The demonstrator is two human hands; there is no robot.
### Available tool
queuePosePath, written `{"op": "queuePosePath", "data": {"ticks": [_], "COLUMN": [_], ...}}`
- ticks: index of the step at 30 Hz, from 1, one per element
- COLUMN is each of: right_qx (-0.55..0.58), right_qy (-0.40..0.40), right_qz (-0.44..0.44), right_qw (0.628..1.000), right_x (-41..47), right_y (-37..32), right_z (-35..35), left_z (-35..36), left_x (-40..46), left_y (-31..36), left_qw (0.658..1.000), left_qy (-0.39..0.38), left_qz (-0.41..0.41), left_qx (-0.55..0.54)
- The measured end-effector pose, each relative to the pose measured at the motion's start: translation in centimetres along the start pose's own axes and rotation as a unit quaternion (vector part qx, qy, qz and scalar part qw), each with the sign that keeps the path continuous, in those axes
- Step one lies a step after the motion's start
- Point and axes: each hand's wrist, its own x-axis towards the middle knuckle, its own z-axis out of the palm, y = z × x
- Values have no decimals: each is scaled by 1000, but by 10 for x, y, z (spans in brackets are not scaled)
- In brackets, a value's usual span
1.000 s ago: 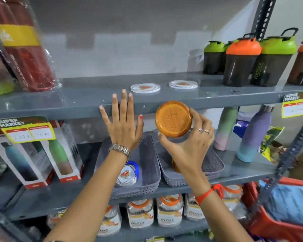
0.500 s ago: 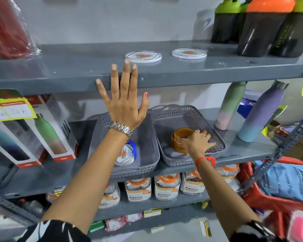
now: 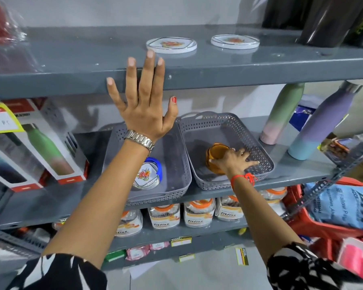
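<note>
Right hand point(image 3: 234, 162): grip curled round the orange jar point(image 3: 215, 158), low inside the right-hand basket point(image 3: 205, 126), jar on the palm's left. Left hand point(image 3: 144, 109): spread flat against the upper shelf point(image 3: 260, 65), well apart.

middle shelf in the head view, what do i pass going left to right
boxed bottles → left grey basket → right grey basket, where the right hand grips an orange jar → green-to-pink bottle → purple-to-blue bottle
</note>
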Motion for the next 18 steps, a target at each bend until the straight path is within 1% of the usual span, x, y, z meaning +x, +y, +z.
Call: {"op": "queuePosePath", "data": {"ticks": [3,5,7,9,10,11,13,14,15,16,18], "right_qx": [20,49,82,135,174,224,320,356,382,396,399], "right_qy": [24,62,133,230,284,343,461,506,540,563,596], "right_qz": [-6,-11,-29,-59,-79,-106,-168,-196,-224,-248,-285], "right_qw": [999,997,987,962,939,906,811,761,716,682,636], "right_x": [-4,-10,-20,-34,-43,-53,-71,-80,-89,-98,-115], "right_y": [1,0,-2,-5,-7,-10,-14,-16,-18,-20,-24], "right_z": [-3,-10,-18,-28,-33,-39,-52,-60,-70,-80,-105], "left_z": [-1,-2,-5,-8,-11,-14,-20,-22,-24,-25,-28], "left_x": [0,1,2,3,4,5,7,7,8,8,9], "left_y": [0,0,0,1,2,3,6,6,5,5,1], "left_qw": [1000,1000,1000,999,999,998,995,994,993,993,992], "left_qy": [3,-2,-13,-29,-40,-53,-79,-87,-90,-93,-97], "left_qz": [2,0,-4,-13,-21,-29,-43,-44,-40,-34,-29], "left_qx": [-1,-5,-7,-16,-23,-30,-45,-53,-59,-64,-77]}}
